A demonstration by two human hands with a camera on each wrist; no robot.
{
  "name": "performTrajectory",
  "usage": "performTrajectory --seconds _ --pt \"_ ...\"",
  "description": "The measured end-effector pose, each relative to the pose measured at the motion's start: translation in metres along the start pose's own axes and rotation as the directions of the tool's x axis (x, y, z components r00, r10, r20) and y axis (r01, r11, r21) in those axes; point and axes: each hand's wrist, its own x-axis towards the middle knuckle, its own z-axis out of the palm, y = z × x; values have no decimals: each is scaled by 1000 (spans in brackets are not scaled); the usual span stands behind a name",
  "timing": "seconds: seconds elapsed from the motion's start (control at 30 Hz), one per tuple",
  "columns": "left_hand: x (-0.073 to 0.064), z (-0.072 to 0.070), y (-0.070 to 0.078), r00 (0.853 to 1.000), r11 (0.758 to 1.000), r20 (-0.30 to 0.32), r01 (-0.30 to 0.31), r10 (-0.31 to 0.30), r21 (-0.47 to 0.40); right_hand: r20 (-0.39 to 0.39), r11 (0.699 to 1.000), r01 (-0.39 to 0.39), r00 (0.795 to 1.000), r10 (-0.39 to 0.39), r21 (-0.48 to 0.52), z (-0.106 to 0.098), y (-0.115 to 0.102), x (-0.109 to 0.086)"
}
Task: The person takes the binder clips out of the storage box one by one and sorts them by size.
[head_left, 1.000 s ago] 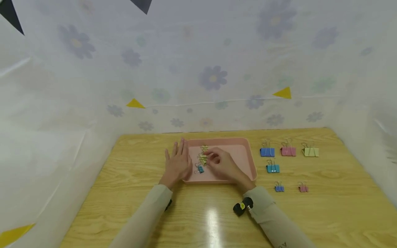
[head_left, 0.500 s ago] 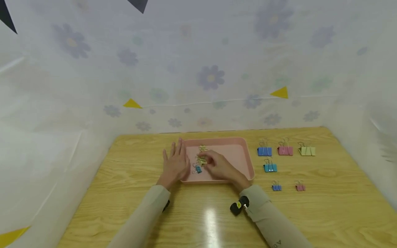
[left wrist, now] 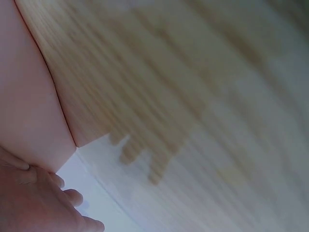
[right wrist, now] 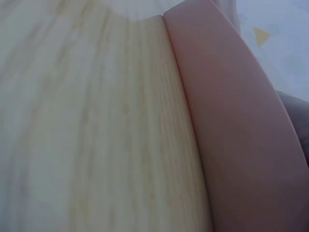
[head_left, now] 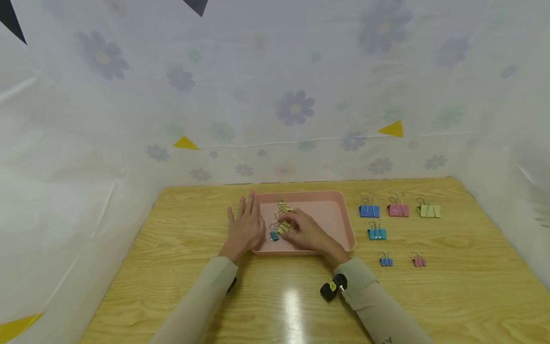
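In the head view, my left hand [head_left: 245,231] rests with straight fingers against the left rim of a pink tray [head_left: 333,210]. My right hand [head_left: 307,233] reaches into the tray from the right, its thumb and forefinger pinching a small yellow binder clip [head_left: 283,228]. Just behind it lies another yellow binder clip [head_left: 284,206]. A small teal binder clip [head_left: 274,236] sits in front, near my left hand. The left wrist view catches part of my left hand [left wrist: 34,200] at the tray's corner. In the right wrist view, the tray wall [right wrist: 241,121] covers most of my right hand.
Right of the tray, large blue [head_left: 369,210], pink [head_left: 398,210] and pale yellow [head_left: 429,210] binder clips stand in a row. In front of them are a teal clip [head_left: 377,233], a small blue clip [head_left: 386,262] and a small pink clip [head_left: 419,262]. A flowered sheet surrounds the wooden table [head_left: 193,296].
The yellow clip at my right fingers has shifted slightly toward me and turned. The teal clip has turned a little. My left hand stays against the tray.
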Motion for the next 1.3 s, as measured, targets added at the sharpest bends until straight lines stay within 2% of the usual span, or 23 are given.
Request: performTrajectory --seconds 0.3,0.53,0.83,1.13,1.3 --pt "1 0 0 1000 1000 2 7 -7 -1 -29 998 -52 998 52 -26 1 2 3" --pt "1 -2 -1 1000 1000 6 16 -16 4 -31 996 -90 995 91 21 1 2 4" --pt "1 1 0 1000 1000 11 19 -19 13 -36 999 -45 998 46 14 -1 4 -1" --pt "1 0 1 1000 1000 15 23 -23 9 -96 1000 13 995 -10 29 0 2 -4" --pt "1 2 0 1000 1000 15 16 -17 23 -134 998 -9 991 17 60 -1 0 -6"
